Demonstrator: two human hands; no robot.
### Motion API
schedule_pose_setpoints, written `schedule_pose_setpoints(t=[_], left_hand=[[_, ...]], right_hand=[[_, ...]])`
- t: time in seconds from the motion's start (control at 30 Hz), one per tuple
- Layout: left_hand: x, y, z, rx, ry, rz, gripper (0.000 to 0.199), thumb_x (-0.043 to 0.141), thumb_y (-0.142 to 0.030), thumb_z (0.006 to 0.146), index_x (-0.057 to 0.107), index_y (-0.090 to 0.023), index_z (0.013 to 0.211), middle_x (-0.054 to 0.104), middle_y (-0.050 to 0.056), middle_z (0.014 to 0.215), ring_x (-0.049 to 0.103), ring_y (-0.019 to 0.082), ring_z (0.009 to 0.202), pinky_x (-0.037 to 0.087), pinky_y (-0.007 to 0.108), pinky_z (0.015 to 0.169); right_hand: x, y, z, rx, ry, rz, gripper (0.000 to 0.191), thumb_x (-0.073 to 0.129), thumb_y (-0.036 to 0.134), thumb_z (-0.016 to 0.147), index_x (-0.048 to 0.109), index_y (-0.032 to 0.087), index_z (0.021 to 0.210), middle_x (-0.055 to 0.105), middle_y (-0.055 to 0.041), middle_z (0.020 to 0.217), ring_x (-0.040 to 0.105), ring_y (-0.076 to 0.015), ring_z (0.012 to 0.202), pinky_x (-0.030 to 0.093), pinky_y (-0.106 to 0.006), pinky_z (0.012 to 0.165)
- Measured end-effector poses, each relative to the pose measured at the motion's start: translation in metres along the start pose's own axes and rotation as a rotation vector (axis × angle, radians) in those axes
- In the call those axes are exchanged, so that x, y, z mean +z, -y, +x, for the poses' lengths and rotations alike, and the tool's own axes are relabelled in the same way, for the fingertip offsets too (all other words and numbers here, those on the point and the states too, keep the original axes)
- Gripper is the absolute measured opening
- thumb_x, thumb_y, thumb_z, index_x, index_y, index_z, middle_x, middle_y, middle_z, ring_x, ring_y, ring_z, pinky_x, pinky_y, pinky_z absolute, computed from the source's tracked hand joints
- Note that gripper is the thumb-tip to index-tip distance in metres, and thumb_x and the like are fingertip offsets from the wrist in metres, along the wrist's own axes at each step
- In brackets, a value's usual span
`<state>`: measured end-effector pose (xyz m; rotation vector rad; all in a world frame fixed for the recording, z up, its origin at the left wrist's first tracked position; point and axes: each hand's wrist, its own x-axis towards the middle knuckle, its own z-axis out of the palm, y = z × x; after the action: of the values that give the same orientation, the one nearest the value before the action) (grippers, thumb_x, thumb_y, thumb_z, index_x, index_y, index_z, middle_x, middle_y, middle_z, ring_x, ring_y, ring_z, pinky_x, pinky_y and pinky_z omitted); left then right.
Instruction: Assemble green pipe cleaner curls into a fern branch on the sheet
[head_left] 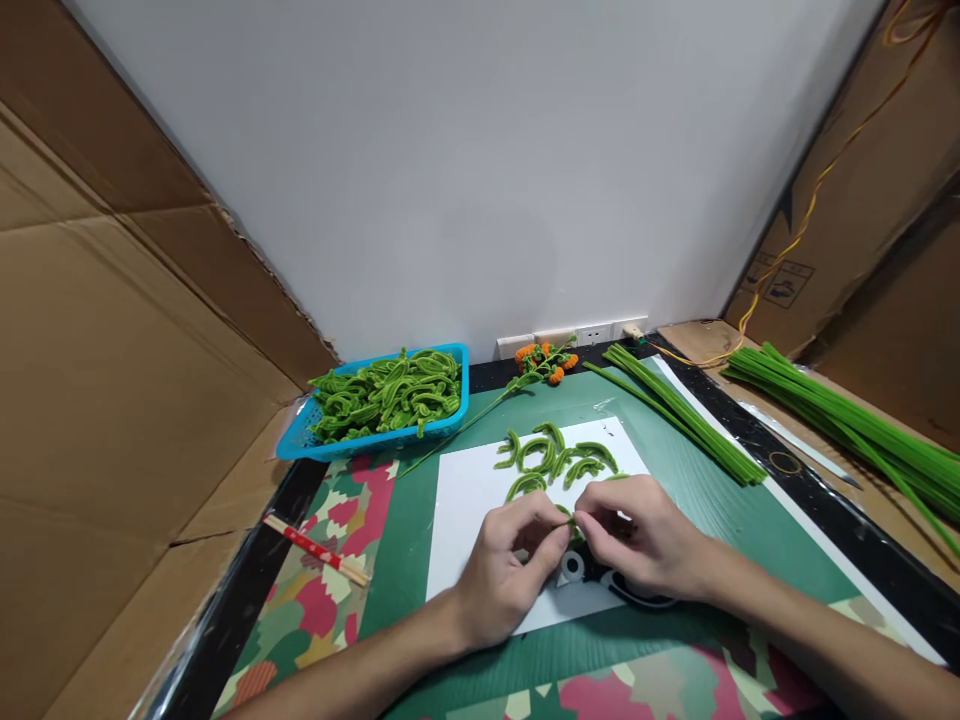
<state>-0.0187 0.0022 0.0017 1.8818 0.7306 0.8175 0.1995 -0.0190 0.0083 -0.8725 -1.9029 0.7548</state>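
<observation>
Both hands meet over a white sheet of paper (457, 530), their fingertips nearly touching. Between thumb and forefinger, my left hand (510, 570) pinches a short green pipe cleaner (570, 518). My right hand (652, 530) pinches the same piece from the other side; most of it is hidden by the fingers. Just beyond them, several bent pipe cleaner pieces (536, 456) lie on the paper. Under the hands is a dark tool with a white ring-shaped part (573, 567), partly covered, so its kind is unclear.
A blue basket (465, 380) of curled green pieces (390, 392) stands back left. Beside it lies an orange-flowered stem (556, 376). Green pipe cleaner bundles (686, 420) lie right, near a pale pointed tool (799, 440). Wrapped chopsticks (319, 550) lie left. Cardboard (97, 350) flanks the table.
</observation>
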Motion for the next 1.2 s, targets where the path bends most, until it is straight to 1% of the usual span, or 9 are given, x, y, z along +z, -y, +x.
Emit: schedule_pose_setpoints(t=[0.13, 0.23, 0.33, 0.5, 0.6, 0.7, 0.87, 1.03, 1.2], left_hand=[[-0.016, -0.002, 0.010, 0.482, 0.092, 0.530, 0.018, 0.057, -0.018, 0.101, 0.073, -0.022, 0.095, 0.057, 0.003, 0.070, 0.047, 0.016, 0.059, 0.033, 0.029, 0.054], [-0.023, -0.010, 0.020, 0.589, 0.154, 0.762, 0.020, 0.056, -0.013, 0.100, 0.073, -0.023, 0.098, 0.060, 0.004, 0.072, 0.046, 0.017, 0.060, 0.027, 0.032, 0.052], [-0.020, -0.016, 0.022, 0.519, 0.155, 0.681, 0.020, 0.049, -0.012, 0.103, 0.067, -0.019, 0.099, 0.059, 0.004, 0.077, 0.047, 0.016, 0.063, 0.033, 0.031, 0.056], [-0.008, -0.021, 0.016, 0.001, 0.081, 0.174, 0.018, 0.052, -0.032, 0.109, 0.059, -0.019, 0.099, 0.053, -0.002, 0.077, 0.049, 0.012, 0.064, 0.039, 0.024, 0.061], [-0.005, -0.024, 0.016, -0.221, 0.104, -0.169, 0.027, 0.059, -0.045, 0.106, 0.055, -0.019, 0.097, 0.046, -0.006, 0.069, 0.042, 0.009, 0.054, 0.033, 0.021, 0.051], [-0.006, -0.026, 0.018, -0.313, 0.125, -0.409, 0.032, 0.065, -0.050, 0.102, 0.051, -0.021, 0.096, 0.038, -0.011, 0.057, 0.033, 0.007, 0.044, 0.025, 0.019, 0.043], [-0.008, -0.028, 0.019, -0.300, 0.152, -0.426, 0.032, 0.068, -0.047, 0.101, 0.052, -0.021, 0.095, 0.037, -0.012, 0.055, 0.031, 0.006, 0.045, 0.024, 0.018, 0.045], [-0.013, -0.030, 0.017, -0.207, 0.151, -0.197, 0.027, 0.060, -0.043, 0.106, 0.056, -0.019, 0.096, 0.054, -0.004, 0.072, 0.049, 0.009, 0.060, 0.041, 0.020, 0.057], [-0.029, -0.033, 0.022, 0.240, 0.247, 0.345, 0.017, 0.053, -0.021, 0.106, 0.061, -0.016, 0.092, 0.056, 0.000, 0.077, 0.049, 0.012, 0.065, 0.039, 0.025, 0.061]], right_hand=[[0.004, 0.001, 0.004, 0.521, 0.138, 0.694, 0.048, 0.063, 0.059, 0.098, 0.050, 0.021, 0.071, 0.047, 0.0075, 0.051, 0.033, -0.0068, 0.038, 0.026, -0.021, 0.037], [0.002, -0.002, 0.006, 0.624, 0.197, 0.877, 0.055, 0.067, 0.067, 0.094, 0.046, 0.023, 0.069, 0.043, 0.0099, 0.049, 0.025, -0.0053, 0.034, 0.020, -0.021, 0.034], [-0.001, -0.003, 0.004, 0.459, 0.115, 0.586, 0.046, 0.059, 0.057, 0.102, 0.048, 0.022, 0.075, 0.047, 0.0076, 0.055, 0.033, -0.0074, 0.042, 0.026, -0.021, 0.041], [-0.002, -0.006, -0.001, -0.157, -0.078, -0.323, 0.019, 0.047, 0.018, 0.105, 0.058, 0.019, 0.090, 0.056, 0.0008, 0.072, 0.048, -0.0134, 0.060, 0.033, -0.027, 0.058], [-0.004, -0.011, -0.002, -0.301, -0.132, -0.477, 0.012, 0.049, 0.015, 0.105, 0.060, 0.018, 0.100, 0.060, -0.0003, 0.075, 0.052, -0.0147, 0.061, 0.034, -0.029, 0.058], [-0.005, -0.013, -0.002, -0.349, -0.147, -0.495, 0.009, 0.050, 0.018, 0.106, 0.059, 0.018, 0.106, 0.062, -0.0017, 0.079, 0.054, -0.0157, 0.062, 0.037, -0.029, 0.059], [-0.005, -0.014, -0.004, -0.376, -0.087, -0.465, 0.009, 0.050, 0.015, 0.105, 0.059, 0.019, 0.107, 0.065, -0.0044, 0.085, 0.056, -0.0171, 0.066, 0.039, -0.029, 0.061], [-0.006, -0.014, -0.004, -0.323, -0.069, -0.311, 0.010, 0.051, 0.014, 0.104, 0.059, 0.020, 0.101, 0.058, -0.0009, 0.079, 0.050, -0.0150, 0.063, 0.035, -0.029, 0.058], [-0.005, -0.003, -0.004, -0.182, -0.087, -0.079, 0.013, 0.057, 0.017, 0.102, 0.065, 0.019, 0.091, 0.058, 0.0018, 0.071, 0.047, -0.0110, 0.059, 0.035, -0.025, 0.057]])
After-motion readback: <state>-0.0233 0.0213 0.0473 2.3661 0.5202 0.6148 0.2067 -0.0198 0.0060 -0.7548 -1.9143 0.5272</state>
